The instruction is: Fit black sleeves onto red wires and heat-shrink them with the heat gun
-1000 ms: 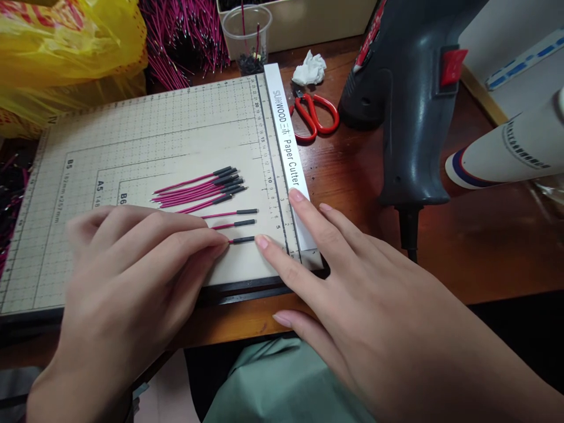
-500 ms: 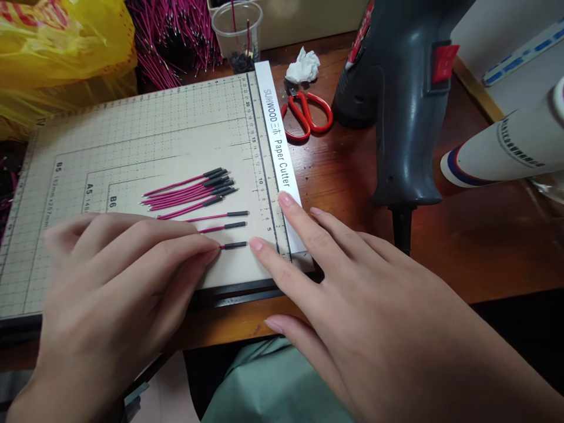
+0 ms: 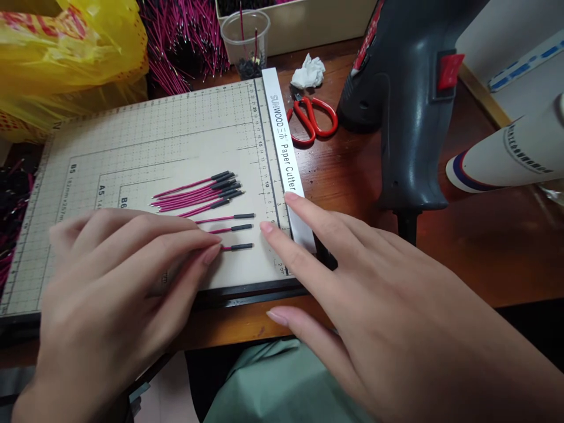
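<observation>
My left hand [image 3: 127,282] pinches a magenta wire [image 3: 241,247] between thumb and index finger, low over the paper cutter board [image 3: 211,132]. The wire's black-sleeved end sticks out to the right of the fingertips. Two similar wires [image 3: 242,227] lie just above it, partly hidden by the hand. Farther up the board rests a small bunch of magenta wires [image 3: 189,194], black ends to the right. My right hand [image 3: 352,282] is spread with nothing in it; its fingertips are at the board's right side, by the white "Paper Cutter" strip [image 3: 288,158].
Red-handled scissors [image 3: 314,120] and crumpled tissue [image 3: 309,73] lie right of the board. A dark heat gun [image 3: 408,117] stands beyond them, beside a white cylinder [image 3: 506,153]. Behind are a plastic cup [image 3: 245,44], a pile of magenta wires [image 3: 185,41] and a yellow bag [image 3: 70,59].
My right index fingertip has drawn back slightly from the held wire's black end. The whole view has shifted a little; my left hand keeps its pinch.
</observation>
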Motion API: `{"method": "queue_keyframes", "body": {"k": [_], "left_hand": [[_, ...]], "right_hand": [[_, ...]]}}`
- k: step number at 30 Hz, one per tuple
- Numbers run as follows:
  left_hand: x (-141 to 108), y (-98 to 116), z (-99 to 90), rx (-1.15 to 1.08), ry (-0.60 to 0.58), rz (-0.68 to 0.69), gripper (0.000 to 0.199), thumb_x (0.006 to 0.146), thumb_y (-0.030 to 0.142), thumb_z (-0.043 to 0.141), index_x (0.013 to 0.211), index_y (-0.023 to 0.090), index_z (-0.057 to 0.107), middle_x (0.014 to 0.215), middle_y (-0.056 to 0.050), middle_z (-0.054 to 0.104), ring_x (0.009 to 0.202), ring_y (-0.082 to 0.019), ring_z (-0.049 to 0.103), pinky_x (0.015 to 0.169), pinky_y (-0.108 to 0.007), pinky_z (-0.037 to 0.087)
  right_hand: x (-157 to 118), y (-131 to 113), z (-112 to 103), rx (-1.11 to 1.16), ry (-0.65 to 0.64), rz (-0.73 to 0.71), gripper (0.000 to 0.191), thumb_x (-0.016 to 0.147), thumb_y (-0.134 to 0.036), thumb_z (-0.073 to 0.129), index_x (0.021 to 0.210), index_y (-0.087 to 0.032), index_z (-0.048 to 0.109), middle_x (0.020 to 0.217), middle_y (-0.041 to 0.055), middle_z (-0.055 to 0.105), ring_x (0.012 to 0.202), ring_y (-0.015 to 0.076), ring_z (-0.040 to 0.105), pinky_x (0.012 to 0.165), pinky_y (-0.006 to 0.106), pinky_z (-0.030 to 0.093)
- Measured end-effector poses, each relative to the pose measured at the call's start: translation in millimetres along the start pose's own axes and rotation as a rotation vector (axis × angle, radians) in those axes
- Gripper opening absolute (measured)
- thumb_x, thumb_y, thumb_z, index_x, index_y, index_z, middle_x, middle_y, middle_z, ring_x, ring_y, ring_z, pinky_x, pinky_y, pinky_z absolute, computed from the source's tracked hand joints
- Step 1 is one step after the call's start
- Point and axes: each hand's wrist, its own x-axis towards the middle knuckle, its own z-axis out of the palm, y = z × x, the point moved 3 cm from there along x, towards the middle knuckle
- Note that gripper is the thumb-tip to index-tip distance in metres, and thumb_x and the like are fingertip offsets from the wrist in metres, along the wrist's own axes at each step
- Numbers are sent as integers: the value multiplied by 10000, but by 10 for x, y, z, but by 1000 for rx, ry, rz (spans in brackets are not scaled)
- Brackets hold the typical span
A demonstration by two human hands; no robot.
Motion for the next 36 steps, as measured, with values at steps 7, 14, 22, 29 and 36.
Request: {"method": "queue_keyframes", "body": {"k": [7, 14, 22, 29, 36], "left_hand": [[199, -64, -1, 14, -12, 31, 26, 936, 312, 664, 919, 313, 684, 886, 21, 747, 790, -224, 626, 771, -418, 340], [234, -119, 17, -14, -71, 68, 171, 994, 404, 577, 895, 306, 677, 833, 36, 701, 812, -198, 584, 898, -420, 300], [218, -157, 15, -20, -149, 60, 175, 1025, 396, 524, 936, 332, 660, 897, 30, 715, 881, -217, 614, 896, -439, 295], [214, -121, 16, -10, -161, 62, 131, 1023, 357, 539, 954, 340, 650, 930, 25, 727, 900, -229, 633, 827, -443, 313], [224, -95, 28, -19, -162, 57, 116, 1019, 331, 547, 954, 342, 642, 924, 33, 729, 885, -225, 641, 818, -447, 326]], "right_hand": [[56, -9, 18, -40, 13, 14, 503, 944, -409, 552, 1413, -230, 595, 1542, 132, 479, 972, 274, 707, 677, 413, 626], [63, -2, 49, -43, 27, 13, 510, 950, -436, 557, 1417, -233, 591, 1526, 140, 497, 1032, 289, 697, 801, 460, 627], [65, -9, 31, -20, 42, 36, 481, 970, -433, 527, 1409, -248, 598, 1515, 134, 511, 1084, 300, 681, 864, 488, 611], [64, -17, 42, -23, 37, 32, 477, 982, -421, 503, 1406, -228, 603, 1514, 152, 508, 1064, 294, 687, 857, 479, 613], [60, -12, 32, -27, 29, 18, 504, 956, -447, 550, 1413, -238, 595, 1538, 154, 479, 1061, 289, 689, 852, 477, 619]]}}
